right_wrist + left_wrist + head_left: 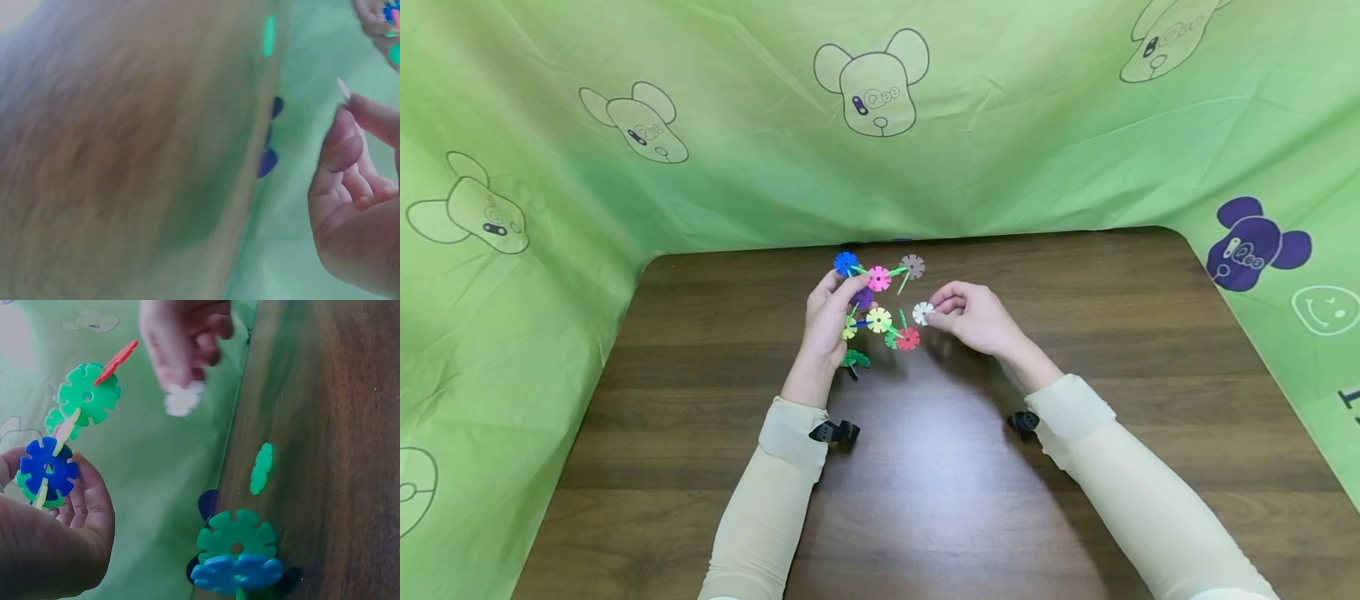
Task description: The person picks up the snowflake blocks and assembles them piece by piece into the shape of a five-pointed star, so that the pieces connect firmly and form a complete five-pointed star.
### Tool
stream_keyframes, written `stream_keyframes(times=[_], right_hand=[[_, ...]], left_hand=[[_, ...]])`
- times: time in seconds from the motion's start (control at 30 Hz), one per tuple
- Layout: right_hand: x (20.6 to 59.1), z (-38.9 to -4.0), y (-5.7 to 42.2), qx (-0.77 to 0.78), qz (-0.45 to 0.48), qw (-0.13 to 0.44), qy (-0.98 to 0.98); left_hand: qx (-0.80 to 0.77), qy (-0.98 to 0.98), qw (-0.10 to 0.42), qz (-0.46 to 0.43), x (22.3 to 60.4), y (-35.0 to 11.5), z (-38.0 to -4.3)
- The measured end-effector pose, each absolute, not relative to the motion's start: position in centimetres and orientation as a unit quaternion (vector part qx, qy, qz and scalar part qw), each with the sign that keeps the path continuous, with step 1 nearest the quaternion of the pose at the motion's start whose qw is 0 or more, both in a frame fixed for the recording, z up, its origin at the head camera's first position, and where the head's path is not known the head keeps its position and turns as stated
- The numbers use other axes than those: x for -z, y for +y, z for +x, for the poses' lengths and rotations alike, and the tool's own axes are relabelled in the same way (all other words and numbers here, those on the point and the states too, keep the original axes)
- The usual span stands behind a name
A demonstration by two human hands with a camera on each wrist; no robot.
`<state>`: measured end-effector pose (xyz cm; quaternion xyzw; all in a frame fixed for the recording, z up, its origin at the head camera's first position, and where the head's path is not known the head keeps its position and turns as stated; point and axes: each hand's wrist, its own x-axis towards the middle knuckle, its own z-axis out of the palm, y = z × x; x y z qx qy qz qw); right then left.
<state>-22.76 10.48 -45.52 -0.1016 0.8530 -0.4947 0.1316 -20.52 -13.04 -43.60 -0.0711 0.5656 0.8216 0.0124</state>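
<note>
My left hand (830,321) grips a chain of joined flower-shaped plastic discs in the head view. Its pieces include a pink disc (878,278), a yellow disc (878,320) and a red disc (908,338). In the left wrist view, a blue disc (49,467) is close to the fingers and a green disc (89,395) extends beyond them. My right hand (973,318) pinches a white disc (922,313) between thumb and fingers. That white disc is just right of the chain, apart from it. It appears edge-on in the right wrist view.
A loose green disc (262,469) is on the brown table (955,492). A dark green piece (854,358) shows beside my left wrist; whether it joins the chain I cannot tell. Green printed cloth (1000,167) hangs behind the table and at its sides.
</note>
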Motion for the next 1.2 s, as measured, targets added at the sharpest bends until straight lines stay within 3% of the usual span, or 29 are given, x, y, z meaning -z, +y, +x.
stream_keyframes(times=[0.2,0.77,1.07,1.2], right_hand=[[43.9,-21.8,10.3,0.601,-0.052,0.096,0.792],[42.1,-20.9,8.7,0.648,-0.069,0.121,0.749],[42.0,-20.6,8.5,0.670,-0.052,0.094,0.734],[42.1,-20.5,8.6,0.690,-0.040,0.074,0.719]], left_hand=[[-0.827,0.558,0.002,-0.065,43.7,-12.5,-20.5],[-0.841,0.537,-0.033,-0.047,43.7,-11.3,-20.1],[-0.846,0.531,-0.031,-0.042,43.8,-11.0,-20.0],[-0.851,0.524,-0.003,-0.017,43.7,-11.3,-19.8]])
